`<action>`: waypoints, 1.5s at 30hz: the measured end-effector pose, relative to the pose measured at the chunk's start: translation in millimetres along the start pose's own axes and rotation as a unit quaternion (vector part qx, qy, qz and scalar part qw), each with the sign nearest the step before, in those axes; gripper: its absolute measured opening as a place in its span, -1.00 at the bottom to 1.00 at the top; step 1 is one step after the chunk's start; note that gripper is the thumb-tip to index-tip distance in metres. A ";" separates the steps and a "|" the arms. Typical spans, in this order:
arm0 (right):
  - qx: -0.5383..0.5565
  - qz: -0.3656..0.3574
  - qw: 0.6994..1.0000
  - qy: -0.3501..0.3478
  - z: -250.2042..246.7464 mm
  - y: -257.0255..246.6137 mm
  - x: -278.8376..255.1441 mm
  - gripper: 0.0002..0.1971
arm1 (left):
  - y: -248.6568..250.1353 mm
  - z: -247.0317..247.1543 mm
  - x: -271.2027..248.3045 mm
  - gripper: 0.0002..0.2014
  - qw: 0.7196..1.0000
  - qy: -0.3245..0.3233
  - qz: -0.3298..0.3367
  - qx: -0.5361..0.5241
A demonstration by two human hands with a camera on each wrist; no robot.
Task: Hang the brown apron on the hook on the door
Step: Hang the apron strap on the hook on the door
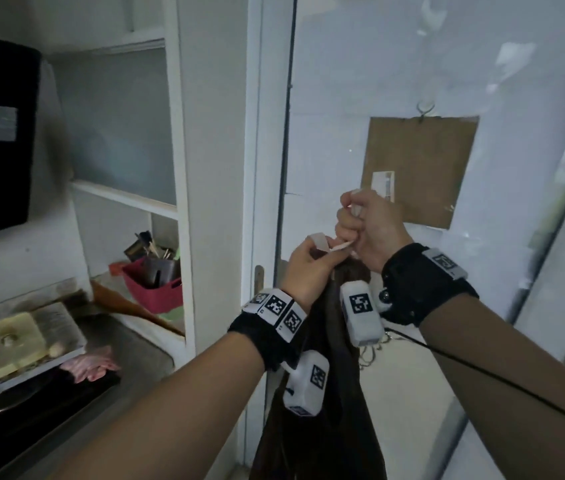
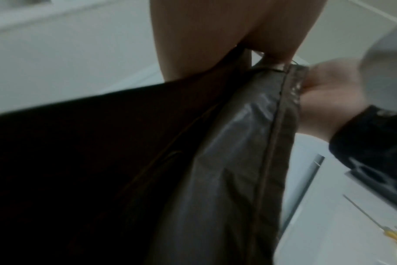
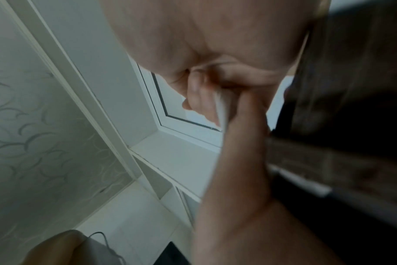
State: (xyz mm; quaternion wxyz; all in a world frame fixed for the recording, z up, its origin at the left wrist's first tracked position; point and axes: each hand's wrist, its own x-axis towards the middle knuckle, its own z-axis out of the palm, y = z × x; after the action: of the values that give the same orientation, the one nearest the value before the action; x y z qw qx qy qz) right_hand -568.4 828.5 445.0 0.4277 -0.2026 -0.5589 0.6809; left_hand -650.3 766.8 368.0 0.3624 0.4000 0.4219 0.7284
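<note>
Both hands were raised: left hand (image 1: 310, 268) pinched the pale strap (image 1: 322, 242), right hand (image 1: 367, 226) fisted round it, dark brown fabric apron (image 1: 326, 393) dangling beneath both grips.

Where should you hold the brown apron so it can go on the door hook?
Hold the apron by its pale strap at the top, from the front. Both the left hand and right hand pinch it there, so the cloth hangs straight down. The hook sits higher on the door, so lifting the strap probably reaches it.
</note>
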 end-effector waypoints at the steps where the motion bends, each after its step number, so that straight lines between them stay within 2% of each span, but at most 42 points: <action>1: -0.005 0.000 1.000 0.011 -6.9 -3.1 3.7 -0.76 | -4.3 9.4 6.0 -0.68 1.000 -0.020 -0.005 0.003; 3: -0.035 -0.001 0.999 0.037 -20.5 -7.3 9.6 -0.66 | -10.6 21.2 17.0 -0.54 0.998 -0.063 -0.024 0.013; 6: -0.093 -0.027 0.993 0.073 -44.5 -16.8 20.7 -0.58 | -14.0 33.5 44.6 -0.57 0.992 -0.116 -0.050 0.004; 8: -0.116 -0.034 0.990 0.072 -56.0 -21.6 25.7 -0.57 | -11.5 39.1 61.7 -0.67 0.993 -0.108 -0.038 0.027; 11: -0.149 -0.055 0.983 0.092 -67.5 -25.2 37.3 -0.60 | -9.5 48.2 90.2 -0.63 0.994 -0.095 -0.044 0.009; 14: -0.177 -0.077 0.973 0.124 -71.7 -30.7 50.0 -0.61 | -1.2 49.6 118.0 -0.62 0.993 -0.112 -0.038 -0.020; 17: -0.215 -0.109 0.955 0.170 -71.2 -44.8 63.4 -0.58 | 13.2 47.7 151.5 -0.65 0.989 -0.144 -0.010 0.009; 21: -0.285 -0.156 0.917 0.233 -68.5 -68.6 82.9 -0.58 | 45.5 55.0 191.3 -0.68 0.976 -0.205 0.020 0.070; 26: -0.245 -0.193 0.914 0.260 -70.8 -94.7 98.4 -0.74 | 84.9 69.9 226.9 -0.72 0.966 -0.240 0.057 0.072; 31: -0.213 -0.211 0.921 0.249 -78.0 -114.1 113.4 -0.66 | 110.5 80.7 257.2 -0.72 0.962 -0.254 0.072 0.065; 35: -0.198 -0.220 0.921 0.253 -79.4 -128.7 128.3 -0.78 | 126.5 88.9 270.9 -0.70 0.962 -0.245 0.092 0.076; 37: -0.205 -0.235 0.919 0.241 -81.1 -134.6 135.6 -0.75 | 131.8 94.8 275.9 -0.69 0.962 -0.237 0.108 0.084; 39: -0.228 -0.248 0.913 0.230 -82.6 -138.9 139.8 -0.62 | 133.4 101.3 279.3 -0.69 0.961 -0.235 0.114 0.090; 41: -0.248 -0.258 0.906 0.224 -85.0 -143.6 144.2 -0.68 | 132.5 109.6 283.7 -0.69 0.966 -0.226 0.101 0.074; 42: -0.250 -0.262 0.905 0.225 -87.0 -145.1 146.2 -0.76 | 130.8 112.8 286.4 -0.68 0.970 -0.222 0.077 0.057; 45: -0.251 -0.285 0.893 0.244 -99.5 -147.4 157.0 -0.83 | 123.7 122.3 295.5 -0.69 0.973 -0.229 -0.004 -0.007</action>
State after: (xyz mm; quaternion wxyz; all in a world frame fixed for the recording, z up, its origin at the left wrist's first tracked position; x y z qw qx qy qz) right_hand -527.6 1015.3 585.3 0.6611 -0.2949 -0.6230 0.2965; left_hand -688.5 1015.0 601.4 0.4548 0.5519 0.3239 0.6194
